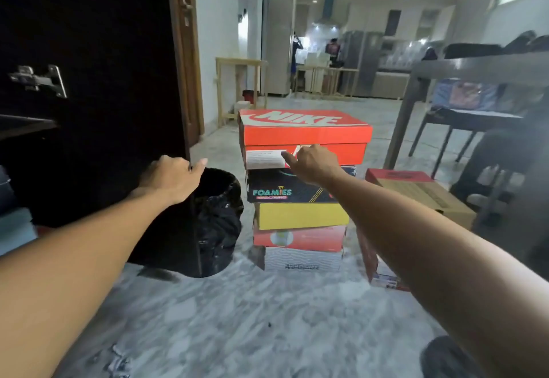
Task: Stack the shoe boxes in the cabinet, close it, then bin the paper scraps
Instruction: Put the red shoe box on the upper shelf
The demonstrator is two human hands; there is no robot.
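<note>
Item one: my left hand (170, 177), fingers curled round the edge of the dark wooden cabinet door (98, 95), which stands open. Item two: my right hand (312, 165), fingers loosely bent, fingertips touching the front of the orange Nike cardboard shoe box (306, 134); I cannot tell if it grips. That box tops a floor stack: black Foamies box (276, 190), yellow box (300, 216), red box (312, 238), grey-white box (303, 260). Black-lined round bin (219, 223) sits just beside the stack, behind the door.
</note>
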